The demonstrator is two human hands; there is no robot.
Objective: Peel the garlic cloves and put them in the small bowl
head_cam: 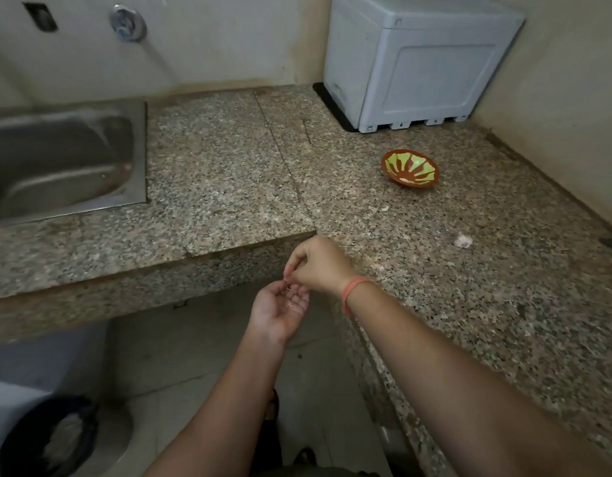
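Steel sink [139, 160], grey box [425, 63], granite counter [222, 173].

Bowl [410, 168] on counter [222, 160], sink [56, 156] left
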